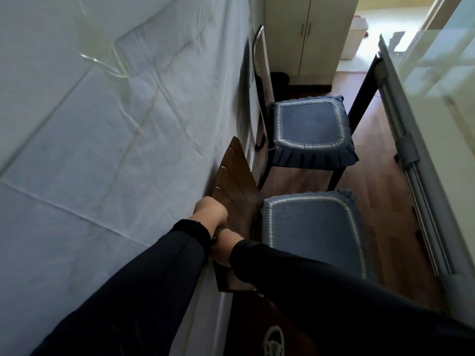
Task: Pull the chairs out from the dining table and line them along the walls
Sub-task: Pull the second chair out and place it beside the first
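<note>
Both grips are clamped on the near chair's backrest [235,191]: my left hand [212,210] over its top edge, my right hand [226,246] just below, fingers hidden, so probably wrapped. That chair sits by the wall [102,124], behind the far chair [308,129], with the tabletop [437,104] to my right. I should nudge the backrest flush and square, keeping the two seats aligned.

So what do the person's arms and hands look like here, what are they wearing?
Both arms are covered in long, close-fitting dark sleeves, nearly black, that run down to the wrists. The left sleeve ends in a snug cuff. The left hand and right hand are bare: no gloves, and no rings or watch can be made out. No markings show on the sleeves.
</note>
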